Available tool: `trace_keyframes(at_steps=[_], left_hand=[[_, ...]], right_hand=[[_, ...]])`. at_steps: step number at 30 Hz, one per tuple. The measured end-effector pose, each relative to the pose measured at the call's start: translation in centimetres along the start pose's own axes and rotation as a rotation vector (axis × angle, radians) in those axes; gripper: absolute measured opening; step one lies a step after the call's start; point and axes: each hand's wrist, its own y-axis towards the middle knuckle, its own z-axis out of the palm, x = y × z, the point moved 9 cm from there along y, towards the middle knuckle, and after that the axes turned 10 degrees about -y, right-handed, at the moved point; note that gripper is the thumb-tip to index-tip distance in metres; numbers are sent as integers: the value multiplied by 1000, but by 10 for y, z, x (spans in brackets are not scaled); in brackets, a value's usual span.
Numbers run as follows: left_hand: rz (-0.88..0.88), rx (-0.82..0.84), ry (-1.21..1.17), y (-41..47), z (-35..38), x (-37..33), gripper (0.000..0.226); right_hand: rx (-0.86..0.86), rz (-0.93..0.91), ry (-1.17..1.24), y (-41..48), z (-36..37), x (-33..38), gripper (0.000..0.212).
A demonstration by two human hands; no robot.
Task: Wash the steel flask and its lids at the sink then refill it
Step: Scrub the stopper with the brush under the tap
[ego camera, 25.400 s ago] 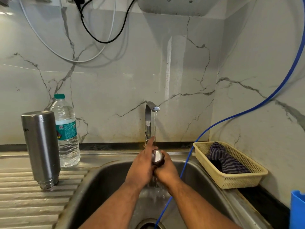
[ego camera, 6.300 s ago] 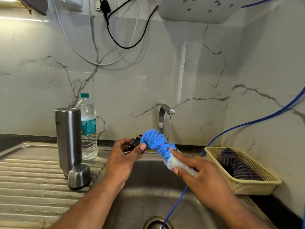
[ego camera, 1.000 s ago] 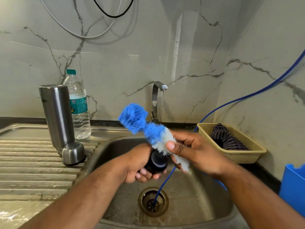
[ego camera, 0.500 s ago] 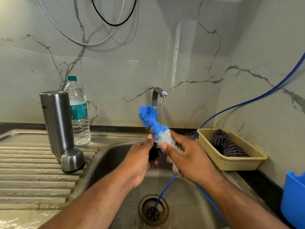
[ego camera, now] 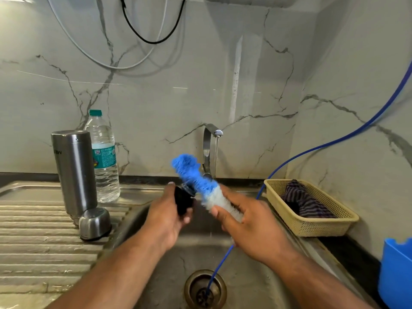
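1. The brush (ego camera: 196, 177) was a fluffy cylinder, with blue bristles at the far end and white ones at the near end. It was tilted up and to the left over the sink (ego camera: 256, 286).
2. The right hand (ego camera: 249, 228) gripped the white end, fingers curled under it and thumb across the top.
3. The left hand (ego camera: 165, 217) held the black lid (ego camera: 183, 202), a small round plastic stopper, with fingers wrapped round its body. The blue bristles lay against the lid's upper end.
4. The flask (ego camera: 74, 172) was a tall brushed-steel cylinder with a flat top. It stood on end on the ribbed steel drainboard (ego camera: 33, 230), far left of the hands.
5. A domed steel cap (ego camera: 94, 223) sat touching the flask's near side, and a clear plastic bottle (ego camera: 103, 157) with a green cap stood just right of the flask.
6. A thin stream fell from the curved steel tap (ego camera: 208, 148) at the far rim.
7. A blue hose (ego camera: 334, 141) ran down from the right wall into the drain (ego camera: 205, 288).
8. On the right, a cream woven basket (ego camera: 312, 226) held a striped cloth (ego camera: 305, 201), and a blue tub (ego camera: 396, 270) showed at the near right edge.
9. The walls (ego camera: 178, 97) were glossy grey-veined marble, with looped cables above.
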Motion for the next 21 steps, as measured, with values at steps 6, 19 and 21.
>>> trace_keyframes(at_steps=[6, 19, 21], left_hand=[[60, 134, 256, -18, 22, 10, 42], [85, 145, 181, -14, 22, 2, 42], [84, 124, 166, -13, 17, -2, 39]], right_hand=[[-93, -1, 34, 2, -9, 2, 50], [-31, -27, -27, 1, 0, 7, 60], [12, -29, 6, -2, 3, 7, 60]])
